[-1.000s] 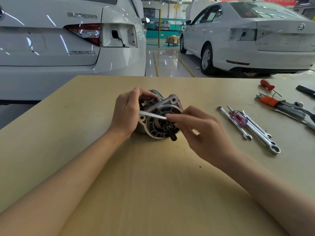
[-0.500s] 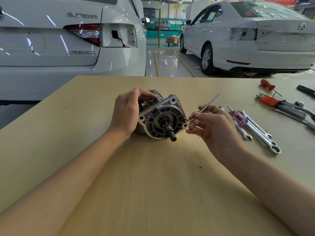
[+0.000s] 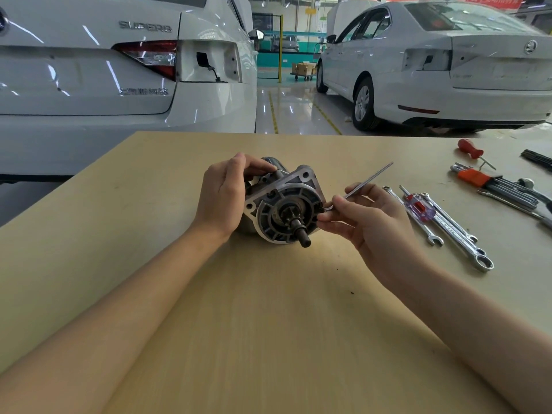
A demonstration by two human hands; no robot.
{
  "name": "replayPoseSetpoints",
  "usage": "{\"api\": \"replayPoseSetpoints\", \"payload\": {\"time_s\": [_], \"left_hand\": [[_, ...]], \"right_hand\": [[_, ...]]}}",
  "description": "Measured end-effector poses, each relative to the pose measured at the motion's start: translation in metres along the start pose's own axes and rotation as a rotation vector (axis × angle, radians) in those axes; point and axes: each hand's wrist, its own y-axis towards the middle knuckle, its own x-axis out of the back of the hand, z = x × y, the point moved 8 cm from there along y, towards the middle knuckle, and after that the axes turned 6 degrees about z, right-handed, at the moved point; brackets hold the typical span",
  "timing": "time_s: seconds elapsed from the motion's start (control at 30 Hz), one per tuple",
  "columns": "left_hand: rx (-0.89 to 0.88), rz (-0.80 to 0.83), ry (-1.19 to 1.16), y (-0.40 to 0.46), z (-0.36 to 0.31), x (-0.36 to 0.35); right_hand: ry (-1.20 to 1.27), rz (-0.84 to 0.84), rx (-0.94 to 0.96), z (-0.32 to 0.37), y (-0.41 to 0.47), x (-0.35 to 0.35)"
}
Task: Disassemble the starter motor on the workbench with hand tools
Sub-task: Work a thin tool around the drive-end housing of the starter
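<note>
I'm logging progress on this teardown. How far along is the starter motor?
Nothing looks removed yet: the starter motor is in one piece on the workbench, with no loose parts beside it. In hand: the left hand steadies the housing while the right hand holds a hex key with its short end at the front flange's right edge. Left: essentially the whole disassembly.

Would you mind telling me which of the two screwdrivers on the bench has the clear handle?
The screwdriver with the clear handle lies among the combination wrenches just right of the right hand. The other, the red-handled screwdriver, lies farther back.
</note>
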Motion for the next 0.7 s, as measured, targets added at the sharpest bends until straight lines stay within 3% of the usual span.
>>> {"api": "replayPoseSetpoints", "payload": {"time_s": [0.2,0.43,0.57,0.7], "left_hand": [[-0.002,0.0,0.008,0.0,0.0,-0.001],[-0.002,-0.008,0.02,0.0,0.0,0.0],[-0.013,0.008,0.016,0.0,-0.001,0.0],[-0.008,0.001,0.011,0.0,-0.001,0.0]], "right_hand": [[-0.138,0.033,0.068,0.01,-0.004,-0.006],[-0.89,0.134,0.521,0.032,-0.016,-0.033],[-1.413,0.306,0.851,0.03,-0.034,-0.061],[-1.571,0.337,0.924,0.025,-0.039,-0.067]]}}
